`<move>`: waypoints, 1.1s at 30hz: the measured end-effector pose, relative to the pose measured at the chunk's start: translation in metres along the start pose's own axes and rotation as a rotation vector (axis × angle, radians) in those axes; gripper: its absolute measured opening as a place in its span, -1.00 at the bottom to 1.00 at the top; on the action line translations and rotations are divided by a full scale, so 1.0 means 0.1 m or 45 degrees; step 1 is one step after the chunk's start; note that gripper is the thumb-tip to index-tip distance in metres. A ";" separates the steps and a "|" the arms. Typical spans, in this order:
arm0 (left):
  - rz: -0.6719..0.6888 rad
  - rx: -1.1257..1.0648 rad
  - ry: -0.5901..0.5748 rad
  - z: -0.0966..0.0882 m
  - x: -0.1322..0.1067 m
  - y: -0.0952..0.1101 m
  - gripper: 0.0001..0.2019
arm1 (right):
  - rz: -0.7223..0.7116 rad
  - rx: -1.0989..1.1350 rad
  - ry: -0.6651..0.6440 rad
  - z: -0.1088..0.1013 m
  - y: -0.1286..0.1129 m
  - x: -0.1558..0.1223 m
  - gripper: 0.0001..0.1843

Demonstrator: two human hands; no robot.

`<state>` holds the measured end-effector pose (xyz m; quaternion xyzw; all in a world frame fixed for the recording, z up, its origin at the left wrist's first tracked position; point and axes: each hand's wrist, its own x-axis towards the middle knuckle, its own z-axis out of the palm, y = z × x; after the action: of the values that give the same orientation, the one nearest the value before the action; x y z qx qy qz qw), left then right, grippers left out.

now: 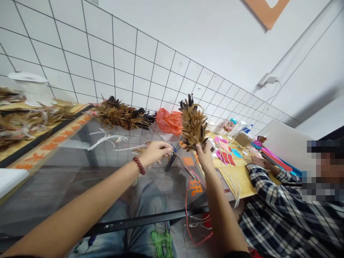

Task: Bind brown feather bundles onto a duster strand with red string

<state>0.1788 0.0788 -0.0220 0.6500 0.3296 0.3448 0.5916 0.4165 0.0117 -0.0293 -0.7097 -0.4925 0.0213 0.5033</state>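
Observation:
My right hand (pixel 204 154) is closed around the base of a brown feather duster head (pixel 192 123), held upright above the glass table (pixel 80 179). Red string (pixel 191 193) trails down from it over the table's edge. My left hand (pixel 154 152), with a red bead bracelet on the wrist, is pinched closed on a thin strand or stick that runs toward the duster. A second feather duster (pixel 122 116) lies on the glass beyond my left hand.
More feathers (pixel 24 120) lie on a board at far left, near a white tape roll (pixel 29 86). An orange plastic bag (pixel 169 122) sits by the tiled wall. A person in a plaid shirt (pixel 282 208) sits at right beside a yellow board (pixel 239 172) with coloured craft pieces.

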 end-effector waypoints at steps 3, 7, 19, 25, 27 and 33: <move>0.001 -0.318 -0.038 0.39 0.03 0.13 -0.67 | -0.068 0.019 0.085 0.28 -0.32 -0.18 -0.56; -0.101 -0.741 -0.162 0.58 0.10 0.15 -0.61 | -0.192 -0.005 0.147 0.57 -0.70 -0.42 -0.56; -0.044 -0.807 0.050 -0.25 0.16 0.28 -0.74 | 0.109 0.625 -0.575 0.59 -0.58 -0.36 -0.04; 0.023 -0.843 0.023 -0.34 0.17 0.35 -0.74 | 0.401 1.102 -1.246 0.60 -0.70 -0.53 -0.28; 0.035 -0.815 0.021 -0.37 0.17 0.34 -0.72 | 0.436 1.132 -1.459 0.51 -0.76 -0.56 -0.38; 0.128 -0.622 0.192 -0.68 0.10 0.28 -0.72 | 0.332 0.726 -1.395 -0.08 -0.64 -0.26 -0.56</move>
<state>0.1283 0.1216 0.0102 0.4758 0.2471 0.4906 0.6869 0.3643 -0.0122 0.0092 -0.4881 -0.5631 0.5732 0.3407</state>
